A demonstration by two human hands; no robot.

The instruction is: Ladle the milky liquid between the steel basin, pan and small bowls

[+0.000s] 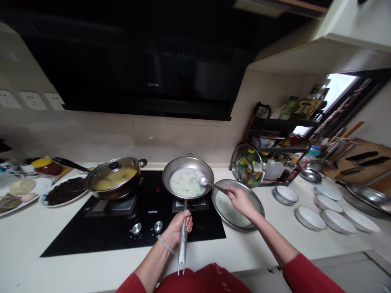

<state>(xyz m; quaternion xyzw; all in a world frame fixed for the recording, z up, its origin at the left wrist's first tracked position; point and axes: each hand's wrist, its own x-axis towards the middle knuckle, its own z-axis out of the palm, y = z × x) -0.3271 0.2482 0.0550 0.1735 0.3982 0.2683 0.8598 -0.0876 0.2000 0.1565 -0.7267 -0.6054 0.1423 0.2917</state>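
My left hand (177,228) is wrapped round the long metal handle (182,244) of a steel wok (168,176), which sits over the right burner. White soup (185,183) with green bits fills the wok's bottom. My right hand (240,198) grips the dark handle of a ladle (204,180), whose round steel bowl is at the right side of the soup; how deep it dips I cannot tell. Under my right hand stands a wide steel basin (260,205) on the counter, with pale, milky liquid (229,209) in it.
A lidded pan (114,177) of yellow food stands on the left burner, beside a plate of dark food (65,190). Several white bowls (310,217) and a second pan (366,195) are at the right. A condiment rack (281,148) with a glass lid leaning against it stands behind the basin. The range hood (146,81) hangs above.
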